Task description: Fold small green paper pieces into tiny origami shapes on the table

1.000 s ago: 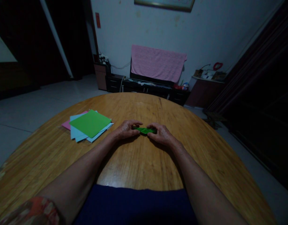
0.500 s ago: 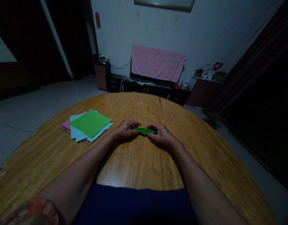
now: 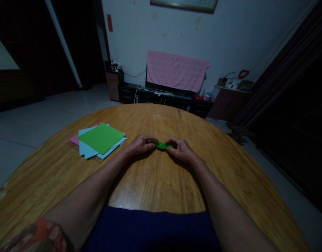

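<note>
A small folded green paper [image 3: 162,145], long and narrow with pointed ends like a paper boat, is between my hands over the middle of the table. My left hand [image 3: 142,144] is closed on its left end, thumb in front and fingers behind. At the other end, my right hand [image 3: 180,148] pinches it in the same way. The fingers cover both tips of the folded paper. To the left of my left hand lies a stack of square sheets, with a green sheet [image 3: 101,138] on top.
Under the green sheet, light blue sheets [image 3: 83,148] and a pink sheet [image 3: 74,140] stick out. The round wooden table [image 3: 161,185] fills the foreground. Beyond it stand a low dark cabinet and a screen draped with a pink towel [image 3: 176,71].
The folded green paper now looks narrower and more closed between my fingers, which have pressed in slightly at both ends. The stack of sheets has not moved.
</note>
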Motion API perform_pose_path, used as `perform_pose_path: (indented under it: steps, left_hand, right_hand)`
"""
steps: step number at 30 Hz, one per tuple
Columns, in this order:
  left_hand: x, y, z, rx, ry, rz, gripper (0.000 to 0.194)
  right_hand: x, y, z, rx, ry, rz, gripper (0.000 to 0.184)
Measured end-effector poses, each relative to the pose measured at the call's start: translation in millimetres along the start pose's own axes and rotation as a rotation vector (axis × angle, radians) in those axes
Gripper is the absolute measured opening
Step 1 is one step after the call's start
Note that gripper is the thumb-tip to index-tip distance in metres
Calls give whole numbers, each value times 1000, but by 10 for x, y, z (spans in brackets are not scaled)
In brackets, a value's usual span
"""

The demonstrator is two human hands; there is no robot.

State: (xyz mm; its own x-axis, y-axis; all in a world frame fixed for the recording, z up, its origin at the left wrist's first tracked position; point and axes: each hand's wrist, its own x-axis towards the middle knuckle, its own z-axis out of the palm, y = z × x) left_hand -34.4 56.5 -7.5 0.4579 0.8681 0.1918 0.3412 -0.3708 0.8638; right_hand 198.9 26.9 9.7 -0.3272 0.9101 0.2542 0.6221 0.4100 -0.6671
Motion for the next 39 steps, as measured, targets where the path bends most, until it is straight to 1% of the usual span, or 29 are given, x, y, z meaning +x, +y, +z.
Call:
perform_pose_path:
  steps: [3, 6, 9, 11, 12, 14, 16, 17, 20, 22, 24, 27, 32, 36, 39]
  left_hand:
    - [15, 6, -3, 68, 16, 57, 24]
    - [17, 51, -10, 102, 8, 54, 20]
    - [6, 82, 10, 68, 19, 25, 18]
    - [-9, 92, 50, -8, 28, 0, 16]
    - [-18, 99, 76, -76, 33, -25, 16]
    - [-34, 123, 124, -267, 47, -94, 20]
    - [-37, 163, 145, -482, 89, -135, 30]
    - [-33, 187, 141, -547, 118, -131, 37]
    - [-16, 268, 96, -620, 173, -147, 52]
    - [-19, 324, 78, -662, 172, -166, 52]
    - [-34, 376, 89, -698, 153, -169, 49]
    - [-47, 434, 141, -738, 129, -149, 44]
    - [-36, 486, 195, -708, 138, -115, 33]
    - [-60, 518, 215, -759, 123, -157, 28]
    - [-72, 532, 236, -755, 131, -158, 23]
  right_hand:
    - [13, 11, 5, -13, 10, -24, 17]
    - [28, 6, 3, -57, 21, -93, 17]
    - [36, -9, 7, -82, 18, -159, 15]
    - [35, -25, 20, -63, 23, -169, 12]
    - [32, -35, 31, -40, 22, -155, 10]
    - [24, -62, 53, 55, 15, -76, 8]
    - [19, -94, 68, 225, 3, 53, 10]
    - [18, -111, 71, 334, 7, 119, 13]
    - [30, -157, 56, 667, 47, 265, 23]
    - [48, -183, 38, 836, 81, 322, 27]
    - [65, -209, 27, 950, 89, 343, 28]
    - [80, -249, 35, 1033, 52, 339, 26]
    - [81, -275, 74, 1059, 3, 339, 25]
    - [80, -264, 88, 1076, -10, 347, 20]
    - [78, -275, 84, 1088, -30, 357, 19]
